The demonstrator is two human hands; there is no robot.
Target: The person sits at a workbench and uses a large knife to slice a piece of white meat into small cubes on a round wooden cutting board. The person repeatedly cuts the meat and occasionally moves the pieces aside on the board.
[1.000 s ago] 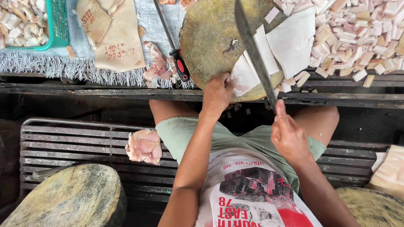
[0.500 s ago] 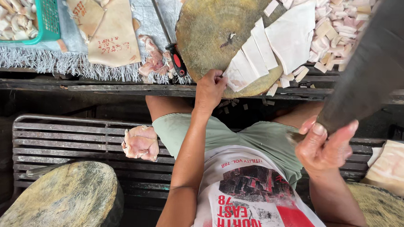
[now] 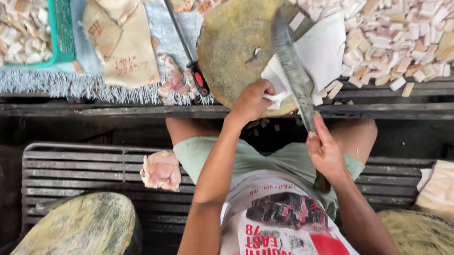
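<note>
Cleaver (image 3: 292, 69) swung back down, right hand (image 3: 326, 153) seemingly gripping handle, left hand (image 3: 250, 100) fingers pinching white slab (image 3: 325, 53)

Far side of the bench: green plastic basket (image 3: 62, 31) at top left, full of small pale cubes, then tan skin sheets (image 3: 122, 43) on a grey fringed cloth (image 3: 87, 85), and a red-handled sharpening steel (image 3: 187, 50) lying just left of the block. Heap of diced white chunks (image 3: 416, 43) fills the top right; a few strays sit on the dark wooden ledge (image 3: 112, 109). Near side: pinkish meat lump (image 3: 161, 170) on a slatted metal bench (image 3: 75, 162), a spare round wooden block (image 3: 82, 228) at bottom left, another block (image 3: 424, 240) at bottom right with a pale fat slab (image 3: 446, 190) above it.
</note>
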